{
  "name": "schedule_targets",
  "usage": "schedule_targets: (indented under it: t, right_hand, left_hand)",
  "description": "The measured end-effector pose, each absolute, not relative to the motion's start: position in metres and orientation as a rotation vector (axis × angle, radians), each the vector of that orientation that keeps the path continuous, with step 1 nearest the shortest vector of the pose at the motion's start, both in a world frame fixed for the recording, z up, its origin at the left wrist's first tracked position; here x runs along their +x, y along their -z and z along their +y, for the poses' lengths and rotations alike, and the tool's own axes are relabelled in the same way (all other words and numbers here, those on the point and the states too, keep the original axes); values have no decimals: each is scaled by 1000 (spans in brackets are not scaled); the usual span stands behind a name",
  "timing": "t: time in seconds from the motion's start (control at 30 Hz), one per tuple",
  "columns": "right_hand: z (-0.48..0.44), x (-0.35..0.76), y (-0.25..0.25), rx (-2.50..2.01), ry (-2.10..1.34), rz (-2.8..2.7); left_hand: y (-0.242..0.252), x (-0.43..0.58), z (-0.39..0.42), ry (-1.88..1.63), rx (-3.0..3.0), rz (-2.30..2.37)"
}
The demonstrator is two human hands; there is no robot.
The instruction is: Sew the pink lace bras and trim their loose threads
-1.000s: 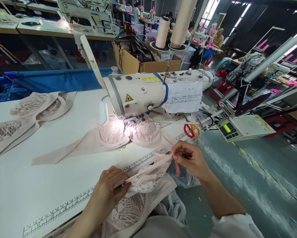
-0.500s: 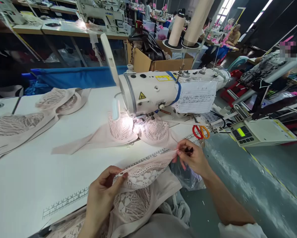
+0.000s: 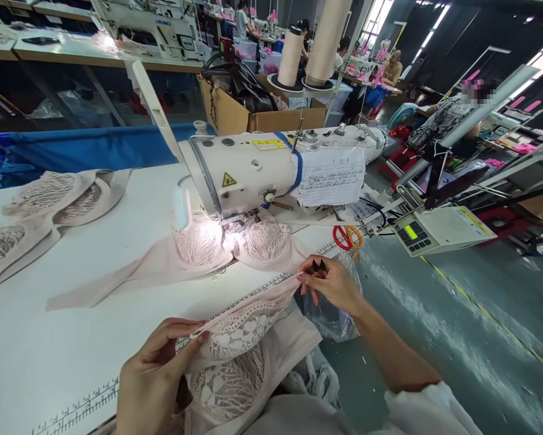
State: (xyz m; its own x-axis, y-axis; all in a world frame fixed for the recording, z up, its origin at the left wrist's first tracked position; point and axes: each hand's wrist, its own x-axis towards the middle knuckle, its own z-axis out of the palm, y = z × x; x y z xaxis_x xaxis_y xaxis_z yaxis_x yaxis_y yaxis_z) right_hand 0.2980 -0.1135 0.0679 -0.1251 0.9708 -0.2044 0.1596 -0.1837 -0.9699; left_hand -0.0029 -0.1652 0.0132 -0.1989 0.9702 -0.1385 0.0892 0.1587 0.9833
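A pale pink lace bra [image 3: 244, 335] hangs at the table's front edge, its upper cup edge drawn straight along a printed ruler [image 3: 271, 279]. My left hand [image 3: 156, 362] pinches one end of that edge between thumb and fingers. At the other end, my right hand [image 3: 328, 281] pinches the fabric too. A small dark pointed tool [image 3: 319, 266], perhaps thread snips, is tucked in my right hand, mostly hidden by the fingers. Beyond, a second pink bra [image 3: 264, 241] lies under the needle area of a white sewing machine [image 3: 248, 169].
More lace bras [image 3: 49, 199] lie at the left of the table. Red and orange handled scissors [image 3: 347, 237] rest right of the machine, near a control box [image 3: 443, 232]. Thread cones [image 3: 292, 57] and a cardboard box [image 3: 262, 121] stand behind. People work farther back.
The camera view has turned to the right, so the scene shifts left. Both hands keep their pinch on the bra edge, still stretched along the ruler.
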Motion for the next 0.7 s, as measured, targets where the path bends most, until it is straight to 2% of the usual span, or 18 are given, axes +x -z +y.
schedule_targets:
  t: [0.4, 0.6, 0.7]
  right_hand:
    - [-110, 313, -68, -1448, -1272, -1459]
    - [-118, 286, -74, -1282, -603, -1787]
    - [-128, 260, -76, -1067, -529, -2183]
  left_hand:
    - [-31, 7, -170, -1202, 1101, 1408]
    - [-45, 25, -179, -1094, 1156, 1402]
    - [-49, 35, -182, -1048, 1207, 1370]
